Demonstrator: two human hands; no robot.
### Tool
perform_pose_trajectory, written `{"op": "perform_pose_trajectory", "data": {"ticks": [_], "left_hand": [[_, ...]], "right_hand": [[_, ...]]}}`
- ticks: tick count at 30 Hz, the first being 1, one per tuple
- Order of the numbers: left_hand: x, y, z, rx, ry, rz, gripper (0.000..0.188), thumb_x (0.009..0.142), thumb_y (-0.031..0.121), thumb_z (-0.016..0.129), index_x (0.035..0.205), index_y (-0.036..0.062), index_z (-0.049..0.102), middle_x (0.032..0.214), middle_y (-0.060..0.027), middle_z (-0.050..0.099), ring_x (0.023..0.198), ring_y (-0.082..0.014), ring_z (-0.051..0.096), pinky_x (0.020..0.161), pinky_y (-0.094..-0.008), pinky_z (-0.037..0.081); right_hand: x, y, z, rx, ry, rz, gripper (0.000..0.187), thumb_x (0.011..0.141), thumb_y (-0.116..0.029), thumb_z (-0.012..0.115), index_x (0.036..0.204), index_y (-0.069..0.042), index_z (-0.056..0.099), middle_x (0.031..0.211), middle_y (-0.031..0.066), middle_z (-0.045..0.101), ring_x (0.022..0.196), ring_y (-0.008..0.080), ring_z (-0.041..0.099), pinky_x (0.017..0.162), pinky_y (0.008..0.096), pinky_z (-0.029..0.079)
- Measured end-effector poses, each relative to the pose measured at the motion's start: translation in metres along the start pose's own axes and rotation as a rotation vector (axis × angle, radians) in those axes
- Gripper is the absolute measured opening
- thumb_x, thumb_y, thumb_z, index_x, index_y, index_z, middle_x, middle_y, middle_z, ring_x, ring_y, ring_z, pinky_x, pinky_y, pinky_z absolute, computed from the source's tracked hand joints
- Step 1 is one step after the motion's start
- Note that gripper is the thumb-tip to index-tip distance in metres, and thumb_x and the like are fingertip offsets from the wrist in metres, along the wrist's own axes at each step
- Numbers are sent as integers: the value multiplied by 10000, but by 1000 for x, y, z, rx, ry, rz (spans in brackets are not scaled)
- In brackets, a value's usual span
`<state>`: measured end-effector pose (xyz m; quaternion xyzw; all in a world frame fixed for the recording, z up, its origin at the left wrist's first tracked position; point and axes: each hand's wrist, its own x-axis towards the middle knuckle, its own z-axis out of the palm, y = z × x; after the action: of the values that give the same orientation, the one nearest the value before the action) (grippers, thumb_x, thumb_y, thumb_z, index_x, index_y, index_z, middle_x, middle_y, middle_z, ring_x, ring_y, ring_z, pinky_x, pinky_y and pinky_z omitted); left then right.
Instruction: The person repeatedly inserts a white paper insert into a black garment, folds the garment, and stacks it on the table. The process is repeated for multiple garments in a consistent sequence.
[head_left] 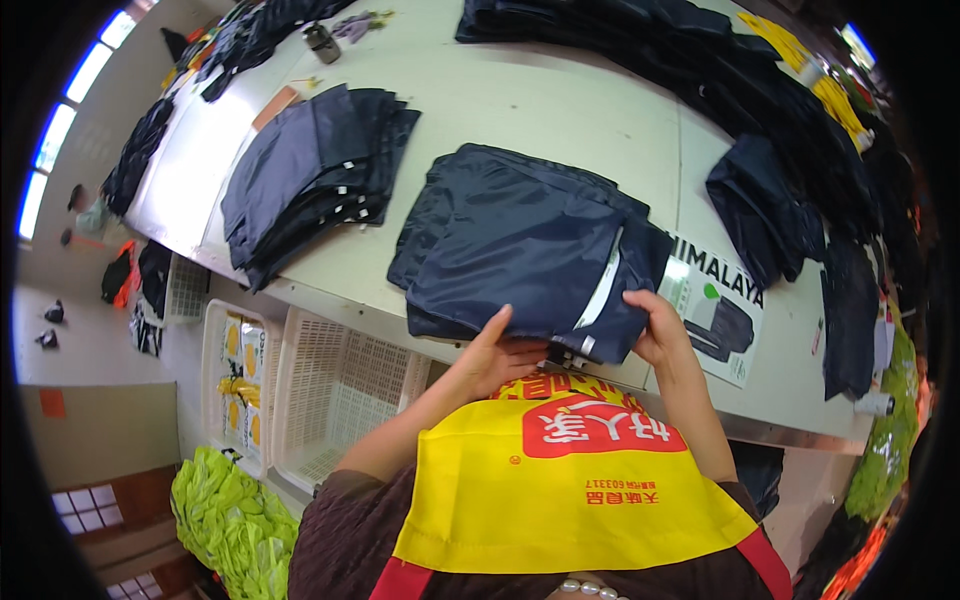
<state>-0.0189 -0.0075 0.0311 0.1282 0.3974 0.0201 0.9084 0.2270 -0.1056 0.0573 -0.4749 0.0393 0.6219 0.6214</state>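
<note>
The folded navy garments [520,250] lie just ahead of both reaching hands: the left hand [500,360], half-open, meets their near edge, grip unclear; the right hand [660,330] pinches their corner.

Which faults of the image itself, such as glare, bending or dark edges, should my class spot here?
Head view: fisheye distortion, the row of windows bowing along the left rim, with black corners; head view: those windows washed out and bright glare on the left of the tabletop; head view: soft sheen on the dark folded garments, no obvious blur on the left hand or right hand.
</note>
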Motion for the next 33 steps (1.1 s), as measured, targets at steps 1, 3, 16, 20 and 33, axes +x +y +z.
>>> {"op": "perform_pose_trajectory", "data": {"ticks": [1, 3, 16, 20, 33], "left_hand": [[2, -3, 9, -188, -47, 66, 621, 858, 461, 537, 1274, 22, 396, 1186, -146, 535, 1029, -282, 543, 969, -450, 372], [-7, 5, 42, -351, 5, 220, 458, 846, 90, 541, 1269, 23, 380, 1204, -175, 512, 1060, -324, 549, 900, -526, 443], [-87, 294, -112, -117, 143, 1102, 40, 780, -48, 527, 819, -55, 523, 790, -146, 582, 727, -275, 617, 693, -349, 562], [-75, 357, -220, -262, 303, 1136, 150, 828, -33, 480, 937, -131, 512, 980, -235, 575, 926, -328, 595, 857, -386, 529], [92, 38, 29, 1632, 428, 1213, 401, 646, 291, 752, 954, 52, 654, 942, -128, 616, 891, -286, 571, 796, -367, 455]], "right_hand": [[-15, -1, 22, -118, 20, -68, 456, 766, -49, 572, 1202, -3, 445, 1025, 123, 609, 785, 213, 652, 644, 296, 556], [-22, 3, 25, -416, 23, -275, 452, 807, -130, 575, 1220, -17, 428, 985, 117, 612, 748, 197, 640, 584, 273, 531], [-61, -62, -141, -2201, 425, -77, 999, 576, -293, 802, 1369, -7, 265, 1447, 215, 204, 1335, 360, 220, 1072, 384, 254], [-68, -68, -192, -2186, 300, -192, 869, 663, -263, 746, 1358, -7, 292, 1439, 220, 223, 1329, 343, 243, 1064, 371, 279], [-87, -49, -197, -2299, 349, -632, 441, 812, -175, 582, 1205, 0, 482, 1310, 210, 438, 1203, 321, 443, 942, 357, 417]]}}
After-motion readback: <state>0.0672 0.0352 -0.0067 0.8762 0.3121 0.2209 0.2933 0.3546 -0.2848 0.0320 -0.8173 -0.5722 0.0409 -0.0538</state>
